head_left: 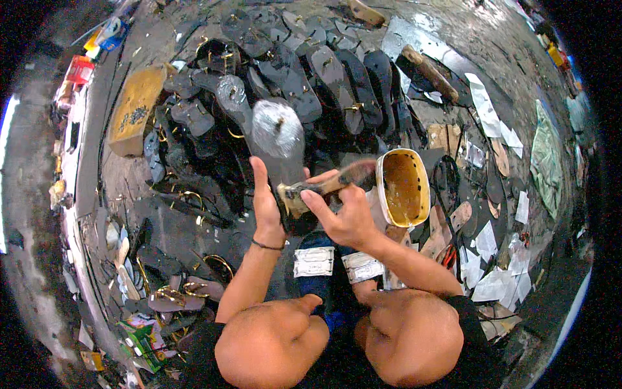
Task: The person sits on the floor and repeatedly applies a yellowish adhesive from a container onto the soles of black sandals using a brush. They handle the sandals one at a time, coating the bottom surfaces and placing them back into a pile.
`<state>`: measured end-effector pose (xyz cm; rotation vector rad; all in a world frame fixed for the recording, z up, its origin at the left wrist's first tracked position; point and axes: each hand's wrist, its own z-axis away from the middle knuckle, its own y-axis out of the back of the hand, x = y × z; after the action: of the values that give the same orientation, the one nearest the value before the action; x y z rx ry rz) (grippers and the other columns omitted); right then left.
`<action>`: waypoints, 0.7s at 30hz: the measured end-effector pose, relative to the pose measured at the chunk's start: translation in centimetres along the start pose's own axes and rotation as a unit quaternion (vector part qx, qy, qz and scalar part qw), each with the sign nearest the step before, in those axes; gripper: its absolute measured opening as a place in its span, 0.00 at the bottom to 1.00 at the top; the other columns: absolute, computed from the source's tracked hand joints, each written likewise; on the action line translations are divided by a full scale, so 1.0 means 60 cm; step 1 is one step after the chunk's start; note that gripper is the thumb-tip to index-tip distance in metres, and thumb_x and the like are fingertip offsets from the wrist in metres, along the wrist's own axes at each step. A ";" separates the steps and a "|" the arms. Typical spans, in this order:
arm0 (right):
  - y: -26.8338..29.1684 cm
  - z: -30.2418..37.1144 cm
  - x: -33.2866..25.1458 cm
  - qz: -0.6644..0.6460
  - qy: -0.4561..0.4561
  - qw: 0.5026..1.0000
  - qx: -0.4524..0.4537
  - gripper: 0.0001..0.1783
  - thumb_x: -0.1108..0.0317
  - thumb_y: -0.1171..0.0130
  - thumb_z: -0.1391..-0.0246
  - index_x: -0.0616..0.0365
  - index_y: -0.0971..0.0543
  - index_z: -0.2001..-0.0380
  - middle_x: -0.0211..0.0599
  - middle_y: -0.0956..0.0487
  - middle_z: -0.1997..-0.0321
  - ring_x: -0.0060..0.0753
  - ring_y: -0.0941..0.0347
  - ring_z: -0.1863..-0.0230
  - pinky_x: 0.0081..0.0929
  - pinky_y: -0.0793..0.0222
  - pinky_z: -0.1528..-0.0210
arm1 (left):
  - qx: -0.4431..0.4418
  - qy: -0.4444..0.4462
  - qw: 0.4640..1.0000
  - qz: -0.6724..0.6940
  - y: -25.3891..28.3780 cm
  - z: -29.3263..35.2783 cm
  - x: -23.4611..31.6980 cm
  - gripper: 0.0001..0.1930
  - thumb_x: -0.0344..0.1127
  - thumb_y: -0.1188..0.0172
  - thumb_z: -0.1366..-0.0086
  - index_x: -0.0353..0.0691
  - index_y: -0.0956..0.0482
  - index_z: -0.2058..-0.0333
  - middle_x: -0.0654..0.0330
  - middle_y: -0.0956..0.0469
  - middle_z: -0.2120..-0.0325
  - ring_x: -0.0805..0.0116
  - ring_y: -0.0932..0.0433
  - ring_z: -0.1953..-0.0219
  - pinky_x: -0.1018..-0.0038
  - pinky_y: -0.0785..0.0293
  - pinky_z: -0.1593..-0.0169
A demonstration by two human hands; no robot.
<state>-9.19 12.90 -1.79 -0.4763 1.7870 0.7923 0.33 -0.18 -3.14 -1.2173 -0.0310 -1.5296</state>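
Head cam: left hand (267, 211) wraps the lower part of a dark sole (285, 167), thumb up its left edge, other fingers mostly hidden. Sole sits mid-view, shiny silver patch at far end. Right hand (346, 211) is closed around a wooden-handled tool (334, 185), handle blurred, pale head over near end of sole; contact unclear. Cream tub (424, 188) just right, dark sandals (285, 71) piled beyond

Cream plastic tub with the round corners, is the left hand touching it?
Apart. The head view shows the right hand between the left hand and the cream, round-cornered plastic tub.
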 end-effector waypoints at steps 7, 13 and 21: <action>-0.005 0.004 -0.030 -0.093 -0.024 0.995 -0.028 0.12 0.62 0.32 0.47 0.59 0.18 0.65 0.40 0.17 0.66 0.34 0.21 0.58 0.37 0.30 0.48 | 0.025 0.128 0.978 0.162 0.017 -0.034 -0.016 0.36 0.72 0.45 0.42 0.42 0.23 0.55 0.57 0.18 0.67 0.63 0.18 0.69 0.66 0.18 0.68; 0.028 -0.032 -0.041 -0.075 -0.077 0.994 0.003 0.11 0.63 0.36 0.43 0.61 0.18 0.66 0.41 0.16 0.67 0.38 0.18 0.63 0.32 0.25 0.56 | -0.041 0.028 0.996 0.076 -0.032 -0.022 -0.017 0.35 0.72 0.52 0.37 0.43 0.23 0.53 0.64 0.18 0.64 0.70 0.19 0.69 0.74 0.20 0.66; 0.039 -0.046 0.006 -0.021 -0.070 0.996 0.057 0.11 0.62 0.37 0.44 0.59 0.17 0.65 0.42 0.16 0.66 0.41 0.18 0.63 0.33 0.25 0.59 | -0.029 -0.031 0.990 0.137 -0.025 -0.002 0.051 0.37 0.72 0.53 0.37 0.40 0.22 0.54 0.56 0.17 0.63 0.58 0.17 0.66 0.62 0.16 0.64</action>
<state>-12.69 12.58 -0.90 -0.3724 1.6758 0.6741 -0.38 -1.85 -0.24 -1.2585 0.1358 -1.2608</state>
